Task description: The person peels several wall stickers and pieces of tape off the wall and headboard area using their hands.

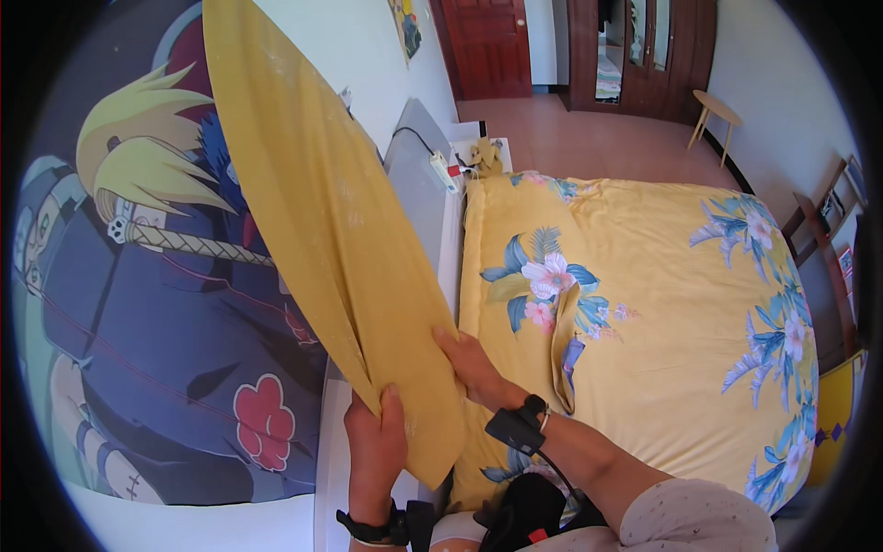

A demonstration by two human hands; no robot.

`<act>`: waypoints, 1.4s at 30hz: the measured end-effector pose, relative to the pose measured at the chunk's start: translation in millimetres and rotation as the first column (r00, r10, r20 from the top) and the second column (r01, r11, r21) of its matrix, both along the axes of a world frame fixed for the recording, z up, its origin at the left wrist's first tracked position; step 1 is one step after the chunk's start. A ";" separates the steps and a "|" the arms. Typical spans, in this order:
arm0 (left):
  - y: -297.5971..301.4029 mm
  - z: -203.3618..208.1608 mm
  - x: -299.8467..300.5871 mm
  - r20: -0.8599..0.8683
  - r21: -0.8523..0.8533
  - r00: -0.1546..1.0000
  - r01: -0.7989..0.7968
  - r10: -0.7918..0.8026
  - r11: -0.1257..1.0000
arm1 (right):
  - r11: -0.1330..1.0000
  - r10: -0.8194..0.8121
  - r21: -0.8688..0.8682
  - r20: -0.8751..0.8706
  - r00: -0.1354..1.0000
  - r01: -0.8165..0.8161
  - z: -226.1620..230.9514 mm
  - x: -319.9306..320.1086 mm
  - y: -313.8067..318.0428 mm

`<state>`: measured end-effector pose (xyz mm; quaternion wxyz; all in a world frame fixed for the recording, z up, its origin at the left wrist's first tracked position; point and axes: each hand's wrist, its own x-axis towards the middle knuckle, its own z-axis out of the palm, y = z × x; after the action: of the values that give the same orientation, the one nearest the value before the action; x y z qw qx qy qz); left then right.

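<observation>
A long piece of plain yellow cloth, by its shape and colour a pillowcase, stretches up and away from my hands beside the wall. My left hand is closed on its lower left edge, thumb on top, where a fold runs up the fabric. My right hand pinches the right edge, a little higher and farther out. Its lowest corner hangs down between my wrists. To the right spreads a yellow bed cover with blue and pink flowers. A narrow folded flap of cloth lies on it, near my right hand.
A large cartoon wall hanging covers the wall at left. Along that wall stands a grey headboard with a white power strip. Farther off are a red-brown door, a wardrobe and a wooden stool.
</observation>
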<state>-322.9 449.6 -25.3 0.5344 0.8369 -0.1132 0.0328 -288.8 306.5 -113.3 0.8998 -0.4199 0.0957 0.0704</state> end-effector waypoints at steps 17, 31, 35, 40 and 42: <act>-10.4 41.6 -71.9 -0.087 0.053 0.996 -0.013 0.017 0.999 | 0.995 0.031 0.092 -0.043 0.999 -0.027 19.3 -71.7 -13.0; -56.5 51.5 -153.3 -0.159 0.020 0.981 -0.113 0.115 0.993 | 0.965 0.113 0.241 -0.006 0.994 -0.108 30.2 -144.0 -61.3; -69.3 66.2 -180.9 -0.280 0.021 0.957 -0.070 0.073 0.997 | 0.958 0.163 0.248 -0.064 0.985 -0.142 27.8 -170.5 -70.8; -80.3 82.5 -202.4 -0.233 -0.098 0.968 -0.118 0.093 0.988 | 0.942 0.214 0.272 -0.042 0.976 -0.195 45.4 -192.8 -88.1; -85.7 87.8 -212.9 -0.228 -0.119 0.970 -0.116 0.087 0.986 | 0.937 0.219 0.292 -0.054 0.974 -0.194 49.0 -199.6 -93.0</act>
<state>-535.8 363.9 62.5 0.5952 0.8031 -0.0072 -0.0264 -488.5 213.5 -64.3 0.9335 -0.2903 0.0782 0.1953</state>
